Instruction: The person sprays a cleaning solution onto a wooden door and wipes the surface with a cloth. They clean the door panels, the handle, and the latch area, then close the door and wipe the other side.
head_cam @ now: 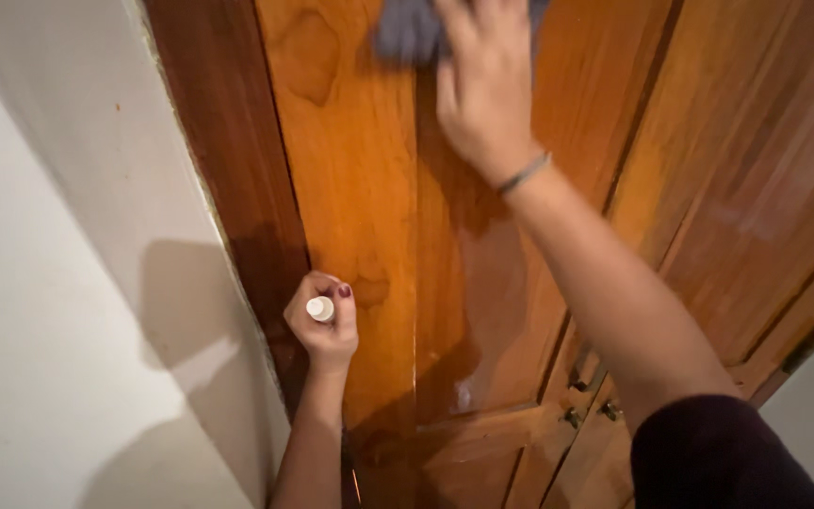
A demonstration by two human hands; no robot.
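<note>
My right hand (pixel 484 80) is raised high against a glossy brown wooden door (pixel 369 170), pressing a grey cloth (pixel 405 30) flat on the panel near the top edge of the view. A thin bracelet circles that wrist. Lower down, my left hand (pixel 324 325) is closed around a small bottle with a white cap (pixel 319 308); only the cap shows above my fingers. The left hand hovers close to the door's left edge, beside the dark frame.
A white wall (pixel 68 283) runs along the left of the dark door frame (pixel 228 141). Metal door hardware (pixel 584 382) sits low on the door's right side. A second wooden panel (pixel 756 188) extends to the right.
</note>
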